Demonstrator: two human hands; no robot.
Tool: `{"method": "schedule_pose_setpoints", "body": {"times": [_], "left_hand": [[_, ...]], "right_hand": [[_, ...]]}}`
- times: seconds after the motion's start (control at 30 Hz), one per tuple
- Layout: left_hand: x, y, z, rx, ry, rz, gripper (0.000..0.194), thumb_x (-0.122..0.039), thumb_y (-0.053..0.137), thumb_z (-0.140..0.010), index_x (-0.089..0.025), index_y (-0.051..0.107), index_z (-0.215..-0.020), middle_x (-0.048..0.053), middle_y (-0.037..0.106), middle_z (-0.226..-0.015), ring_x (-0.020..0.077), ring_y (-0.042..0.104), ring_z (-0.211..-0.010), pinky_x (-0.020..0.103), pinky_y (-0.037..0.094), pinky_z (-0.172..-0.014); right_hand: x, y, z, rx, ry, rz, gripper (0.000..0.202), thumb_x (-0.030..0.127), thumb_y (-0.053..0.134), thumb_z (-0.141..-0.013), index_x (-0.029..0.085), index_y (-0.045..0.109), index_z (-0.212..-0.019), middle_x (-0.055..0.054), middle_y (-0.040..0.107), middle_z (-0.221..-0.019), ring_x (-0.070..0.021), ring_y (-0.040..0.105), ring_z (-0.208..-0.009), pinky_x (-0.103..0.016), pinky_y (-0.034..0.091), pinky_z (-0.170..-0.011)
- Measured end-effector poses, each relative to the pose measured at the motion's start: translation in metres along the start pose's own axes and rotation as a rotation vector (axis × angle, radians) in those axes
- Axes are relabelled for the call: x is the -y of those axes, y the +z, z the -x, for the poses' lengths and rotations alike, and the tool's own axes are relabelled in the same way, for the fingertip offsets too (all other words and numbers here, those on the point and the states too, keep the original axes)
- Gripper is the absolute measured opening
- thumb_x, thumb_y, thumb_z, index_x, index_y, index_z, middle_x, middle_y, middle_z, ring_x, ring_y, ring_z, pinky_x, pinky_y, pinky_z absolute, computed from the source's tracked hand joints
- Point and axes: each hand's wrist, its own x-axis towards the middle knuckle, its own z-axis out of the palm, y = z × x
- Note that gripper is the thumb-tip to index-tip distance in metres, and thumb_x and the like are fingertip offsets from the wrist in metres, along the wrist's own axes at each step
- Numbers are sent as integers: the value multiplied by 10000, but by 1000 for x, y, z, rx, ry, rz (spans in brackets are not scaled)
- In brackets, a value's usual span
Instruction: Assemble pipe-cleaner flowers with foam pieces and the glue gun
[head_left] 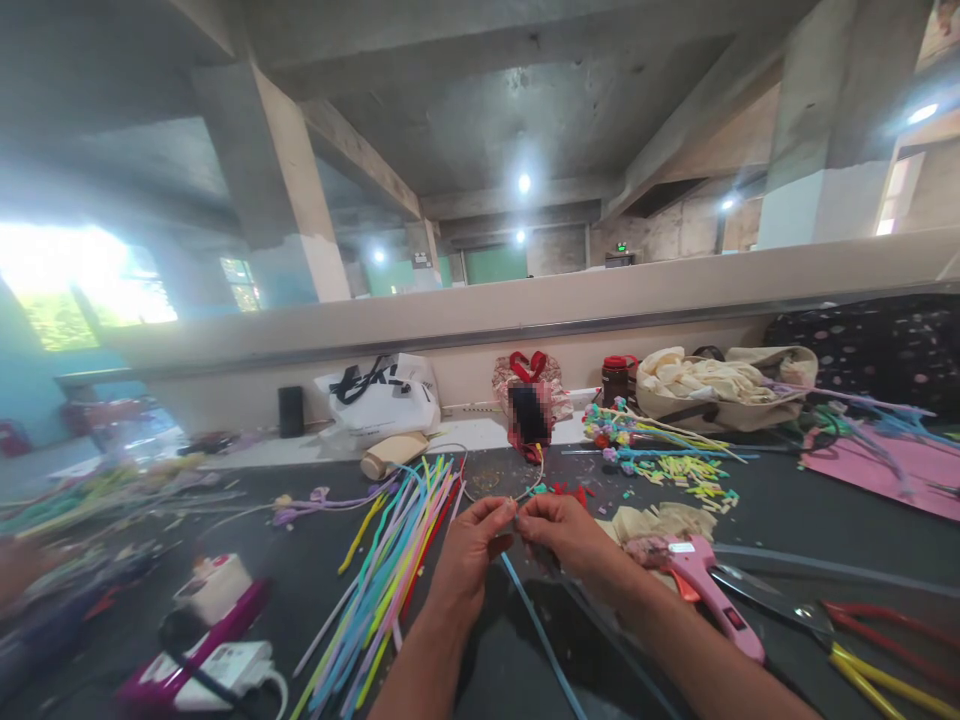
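Observation:
My left hand (474, 548) and my right hand (561, 532) meet just above the dark table, fingertips pinched and almost touching. A blue pipe cleaner (541, 638) runs down from under my left fingers to the bottom edge, seemingly gripped there. Something tiny and pale shows at the fingertips; what my right fingers pinch is too small to make out. Beside my left forearm lies a bundle of colourful pipe cleaners (390, 585). Close to my right wrist are a pink glue gun (716, 590) and a crumpled beige cloth (660, 524).
Scissors (802, 612) with red and yellow handles lie at right. Short cut pieces (690, 472) are scattered behind. A power strip (202, 650) sits front left. A phone (529, 412), white bag (382, 400) and beige bag (720, 390) stand along the back. Another person's blurred hand (22, 575) is far left.

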Motion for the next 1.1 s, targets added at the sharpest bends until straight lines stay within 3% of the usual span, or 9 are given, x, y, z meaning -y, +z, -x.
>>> {"method": "schedule_pose_setpoints", "body": {"times": [0.13,0.27,0.43,0.6,0.7,0.9,1.1], "left_hand": [[-3,0,2,55,-59,-19,232,-367,625,-610,-177,632,-742,12,619,-737,122,553,-669,233,402,-601],[-6,0,3,25,-95,19,225,-373,614,-619,-202,633,-764,10,633,-791,134,566,-753,217,398,-592],[-2,-1,0,13,-91,49,257,-304,700,-534,-181,632,-749,-2,620,-720,99,552,-629,212,392,-570],[-1,0,1,26,-79,-86,338,-406,671,-537,-147,636,-751,43,636,-686,139,570,-619,227,380,-535],[-2,2,2,-25,-26,-206,361,-419,669,-526,-149,645,-764,29,632,-627,134,555,-566,222,367,-512],[-1,2,2,-163,224,-571,234,-390,635,-572,-171,652,-655,-4,601,-520,126,506,-502,208,346,-482],[2,1,-1,18,138,-415,260,-405,569,-646,-146,586,-668,-23,531,-510,88,438,-452,190,349,-447]], "right_hand": [[-4,-3,-2,-14,5,-29,274,412,547,-646,166,449,-577,81,453,-416,-40,384,-314,-169,262,-334],[-5,-5,-2,-25,11,-45,282,427,542,-650,161,461,-604,73,478,-454,-37,393,-322,-165,265,-340],[-4,-3,-2,9,15,-53,302,443,543,-643,160,453,-589,74,470,-443,-38,387,-326,-169,276,-350],[-7,-4,-3,-54,-22,-38,257,397,510,-677,150,486,-612,70,471,-445,-37,390,-329,-168,279,-355],[-8,-5,-4,-79,-27,-12,256,392,500,-690,141,509,-637,66,484,-462,-35,393,-335,-165,283,-358],[-9,-4,-3,-81,11,-2,273,415,520,-686,142,515,-689,62,511,-498,-34,404,-328,-158,251,-329],[-13,-8,-6,-51,17,-88,271,405,550,-670,142,491,-641,59,508,-486,-32,405,-324,-152,268,-324]]}}
